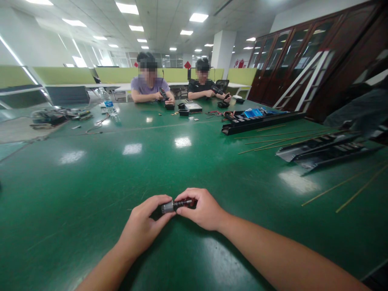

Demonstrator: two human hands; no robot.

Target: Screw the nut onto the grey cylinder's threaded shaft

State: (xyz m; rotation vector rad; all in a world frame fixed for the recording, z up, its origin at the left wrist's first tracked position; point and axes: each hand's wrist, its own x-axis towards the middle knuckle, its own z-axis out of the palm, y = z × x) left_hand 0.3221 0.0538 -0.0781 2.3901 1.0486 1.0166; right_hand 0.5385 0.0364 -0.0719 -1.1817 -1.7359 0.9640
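Observation:
Both my hands meet low in the middle of the view over a green table (91,182). Between them lies a small cylindrical part (174,205), silver at its left end and dark with a red band at its right. My left hand (144,228) pinches the silver end with thumb and fingertips. My right hand (203,210) curls its fingers round the dark end. The part is held just above or on the tabletop; I cannot tell which.
Black long trays (257,121) and dark plastic pieces (324,151) lie at the right, with thin yellow rods (342,184) beside them. Two people sit at the far side holding tools. A water bottle (109,106) and cables (51,115) lie far left.

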